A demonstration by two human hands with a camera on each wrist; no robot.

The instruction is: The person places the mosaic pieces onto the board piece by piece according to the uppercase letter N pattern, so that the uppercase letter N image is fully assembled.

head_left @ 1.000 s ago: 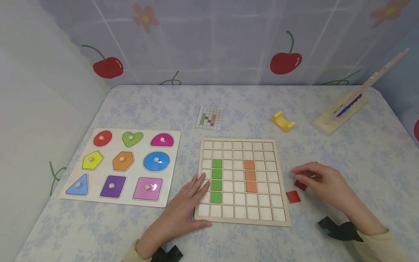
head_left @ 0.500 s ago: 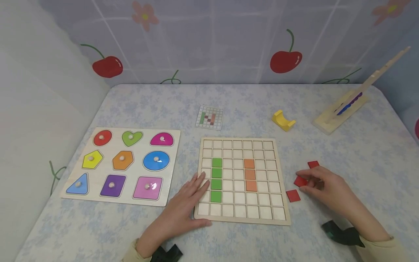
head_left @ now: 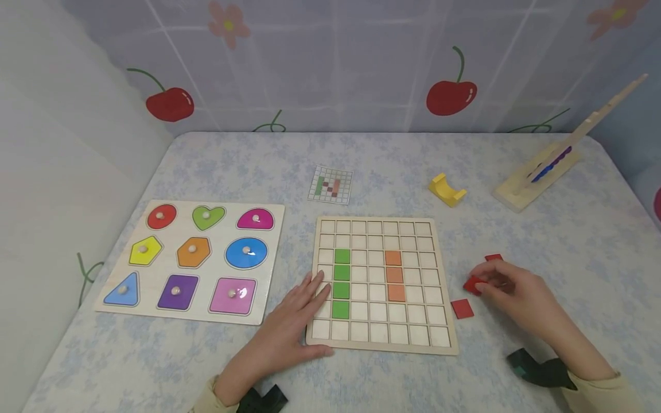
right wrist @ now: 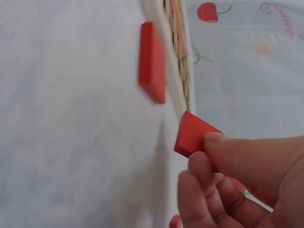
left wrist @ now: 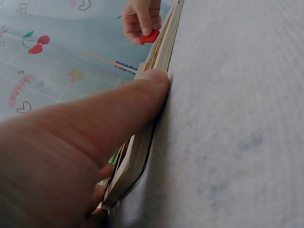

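Note:
My right hand (head_left: 524, 298) pinches a red square tile (right wrist: 194, 135) between thumb and fingers, just right of the grid board. Another red tile (head_left: 462, 308) lies flat by the board's right edge, and a further red tile (head_left: 494, 257) shows partly behind the fingers. My left hand (head_left: 286, 332) rests on the lower left of the wooden grid board (head_left: 382, 347), fingers straight over its edge and thumb against the front rim. Green tiles (head_left: 341, 291) stand in one column of the board; a shorter column holds orange tiles (head_left: 395, 275).
A knobbed shape puzzle (head_left: 273, 258) lies at the left. Behind the board is a small pattern card (head_left: 330, 184), with a yellow curved block (head_left: 447, 191) to its right. A wooden stand with blue and purple beads (head_left: 521, 186) occupies the back right.
My right hand has shifted slightly right and back toward the front, uncovering the red tiles, and now pinches the middle one, which is tilted. My left hand stays still on the board.

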